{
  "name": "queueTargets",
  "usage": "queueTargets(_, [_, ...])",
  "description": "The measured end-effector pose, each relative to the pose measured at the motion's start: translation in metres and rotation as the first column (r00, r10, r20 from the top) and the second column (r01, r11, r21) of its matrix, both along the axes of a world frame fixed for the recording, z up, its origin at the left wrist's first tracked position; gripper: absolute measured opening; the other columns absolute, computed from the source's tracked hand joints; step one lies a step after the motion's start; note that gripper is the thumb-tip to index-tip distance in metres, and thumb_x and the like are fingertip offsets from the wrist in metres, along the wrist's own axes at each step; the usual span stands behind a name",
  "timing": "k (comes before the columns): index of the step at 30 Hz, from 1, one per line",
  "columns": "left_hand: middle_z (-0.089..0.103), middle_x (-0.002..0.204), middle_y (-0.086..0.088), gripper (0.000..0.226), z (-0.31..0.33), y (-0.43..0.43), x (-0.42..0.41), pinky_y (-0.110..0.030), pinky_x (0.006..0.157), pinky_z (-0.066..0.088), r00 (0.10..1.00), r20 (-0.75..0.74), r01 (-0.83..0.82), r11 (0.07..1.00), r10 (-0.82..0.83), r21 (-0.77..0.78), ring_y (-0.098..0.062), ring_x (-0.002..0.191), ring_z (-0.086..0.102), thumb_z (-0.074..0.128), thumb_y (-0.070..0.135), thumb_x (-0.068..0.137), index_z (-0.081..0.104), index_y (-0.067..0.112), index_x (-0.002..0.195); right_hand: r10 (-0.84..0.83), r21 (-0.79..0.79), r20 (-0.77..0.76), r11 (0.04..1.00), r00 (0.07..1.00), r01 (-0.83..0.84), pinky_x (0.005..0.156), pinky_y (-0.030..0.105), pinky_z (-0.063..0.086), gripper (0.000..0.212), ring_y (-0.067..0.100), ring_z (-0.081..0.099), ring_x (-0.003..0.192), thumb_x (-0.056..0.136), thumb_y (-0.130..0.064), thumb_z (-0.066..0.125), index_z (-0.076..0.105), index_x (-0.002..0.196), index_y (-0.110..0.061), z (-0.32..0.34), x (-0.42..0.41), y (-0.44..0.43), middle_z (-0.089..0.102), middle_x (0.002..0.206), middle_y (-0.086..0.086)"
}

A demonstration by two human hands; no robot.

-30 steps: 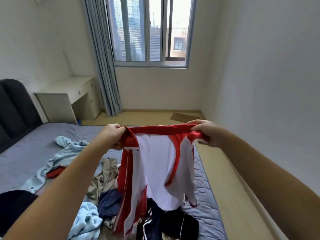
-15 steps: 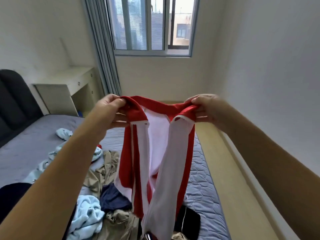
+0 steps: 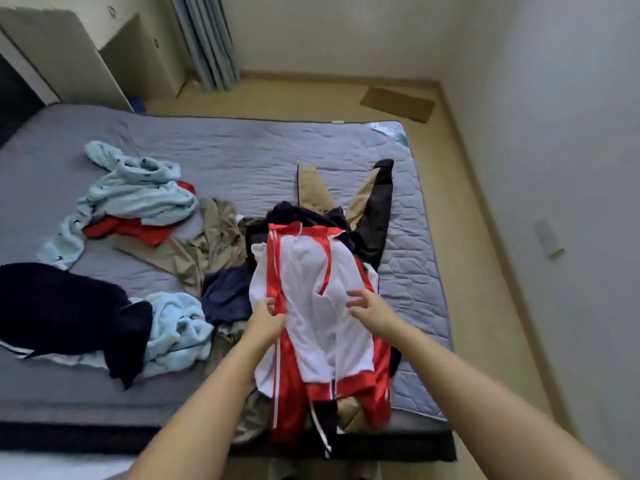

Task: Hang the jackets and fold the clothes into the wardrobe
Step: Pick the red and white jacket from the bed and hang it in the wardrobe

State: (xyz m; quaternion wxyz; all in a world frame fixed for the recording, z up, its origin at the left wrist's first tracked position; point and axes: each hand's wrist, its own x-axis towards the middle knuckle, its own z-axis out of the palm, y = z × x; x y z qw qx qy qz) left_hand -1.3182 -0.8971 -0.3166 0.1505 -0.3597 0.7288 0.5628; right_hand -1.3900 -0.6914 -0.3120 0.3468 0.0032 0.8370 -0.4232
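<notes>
The red-and-white jacket [image 3: 311, 306] lies over a clothes heap at the bed's [image 3: 242, 150] near edge. The left hand [image 3: 265, 322] pinches its side; the right hand [image 3: 369, 308] has its fingers spread wide, holding nothing.

Both arms bare and stretched forward, converging toward mid-frame. Left forearm [image 3: 214, 386] comes in from lower left, right forearm [image 3: 450, 368] from lower right. Left hand [image 3: 266, 318]: back of hand up, fingers curled, thumb and fingers pinching a fold of the jacket [image 3: 311, 271]. Right hand [image 3: 367, 308]: fingers spread and loosely bent, gripping nothing, low over the cloth; contact cannot be told. Hands near each other, not touching.
</notes>
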Motion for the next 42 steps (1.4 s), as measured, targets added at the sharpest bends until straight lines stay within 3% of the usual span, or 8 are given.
queueTargets(4, [0.056, 0.105, -0.008, 0.027, -0.082, 0.019, 0.046, -0.026, 0.06, 0.041, 0.981, 0.196, -0.009, 0.997, -0.006, 0.079, -0.016, 0.074, 0.057, 0.045, 0.001, 0.092, 0.05, 0.007, 0.117, -0.021, 0.067, 0.21, 0.998, 0.978, 0.007, 0.06, 0.018, 0.044, 0.037, 0.022, 0.06, 0.09, 0.09, -0.003, 0.048, 0.052, 0.127, -0.005, -0.078, 0.049, 0.012, 0.064, 0.115, 0.014])
queueTargets(9, [0.065, 0.097, -0.002, 0.011, -0.167, 0.049, 0.087, -0.027, 0.065, 0.046, 0.945, 0.327, -0.053, 0.977, -0.018, 0.206, -0.014, 0.075, 0.062, 0.051, 0.009, 0.092, 0.057, 0.017, 0.094, -0.235, 0.162, 0.423, 0.97, 0.875, 0.182, 0.04, 0.011, 0.036, 0.029, 0.006, 0.049, 0.046, 0.092, 0.004, 0.042, 0.052, 0.118, 0.001, -0.163, 0.096, 0.021, 0.053, 0.07, 0.008])
queueTargets(13, [0.068, 0.088, 0.0, 0.013, -0.239, 0.072, 0.105, -0.025, 0.062, 0.047, 0.886, 0.463, -0.145, 0.944, -0.009, 0.297, -0.012, 0.071, 0.061, 0.048, 0.017, 0.094, 0.061, 0.017, 0.093, -0.376, 0.253, 0.553, 0.926, 0.743, 0.28, 0.062, 0.023, 0.042, 0.023, 0.009, 0.055, 0.066, 0.092, -0.008, 0.039, 0.058, 0.105, -0.015, -0.237, 0.118, 0.028, 0.062, 0.088, 0.001])
queueTargets(21, [0.071, 0.082, 0.002, 0.014, -0.333, 0.112, 0.085, -0.026, 0.056, 0.047, 0.807, 0.545, -0.5, 0.754, 0.228, 0.425, -0.014, 0.07, 0.063, 0.064, 0.03, 0.088, 0.062, 0.018, 0.095, -0.673, 0.261, 0.656, 0.628, 0.343, 0.733, 0.06, 0.029, 0.048, 0.005, 0.015, 0.061, 0.074, 0.094, -0.015, 0.055, 0.058, 0.095, -0.012, -0.348, 0.119, 0.031, 0.064, 0.087, 0.002])
queueTargets(29, [0.073, 0.073, 0.001, 0.008, -0.349, 0.107, 0.079, -0.025, 0.065, 0.045, 0.772, 0.396, -0.632, 0.534, 0.497, 0.562, -0.008, 0.062, 0.068, 0.059, 0.016, 0.091, 0.066, 0.013, 0.095, -0.734, 0.193, 0.616, 0.493, 0.286, 0.848, 0.059, 0.027, 0.049, 0.017, 0.017, 0.065, 0.084, 0.095, -0.023, 0.056, 0.062, 0.1, -0.008, -0.375, 0.119, 0.023, 0.069, 0.093, 0.007])
queueTargets(34, [0.069, 0.07, 0.005, 0.005, -0.347, 0.09, 0.089, -0.023, 0.058, 0.043, 0.845, 0.294, -0.534, 0.68, 0.446, 0.503, -0.008, 0.062, 0.061, 0.06, 0.018, 0.091, 0.065, 0.015, 0.092, -0.686, 0.148, 0.707, 0.381, 0.172, 0.913, 0.06, 0.029, 0.048, 0.022, 0.019, 0.066, 0.082, 0.1, -0.027, 0.046, 0.059, 0.103, -0.01, -0.37, 0.121, 0.025, 0.071, 0.088, 0.006])
queueTargets(39, [0.059, 0.058, 0.003, 0.008, -0.344, 0.089, 0.086, -0.019, 0.055, 0.044, 0.922, 0.239, -0.387, 0.757, 0.305, 0.527, -0.005, 0.053, 0.054, 0.063, 0.017, 0.089, 0.064, 0.01, 0.084, -0.585, 0.094, 0.753, 0.55, 0.302, 0.83, 0.065, 0.026, 0.048, 0.015, 0.015, 0.066, 0.085, 0.091, -0.023, 0.062, 0.064, 0.1, -0.011, -0.371, 0.119, 0.018, 0.071, 0.089, 0.002])
queueTargets(42, [0.056, 0.056, 0.003, 0.01, -0.341, 0.087, 0.082, -0.02, 0.057, 0.043, 0.935, 0.191, -0.354, 0.777, 0.298, 0.52, -0.007, 0.054, 0.051, 0.063, 0.018, 0.088, 0.066, 0.012, 0.081, -0.506, 0.006, 0.809, 0.516, 0.3, 0.856, 0.059, 0.022, 0.042, 0.011, 0.008, 0.061, 0.067, 0.093, -0.018, 0.056, 0.065, 0.089, -0.013, -0.368, 0.11, 0.016, 0.068, 0.075, -0.004])
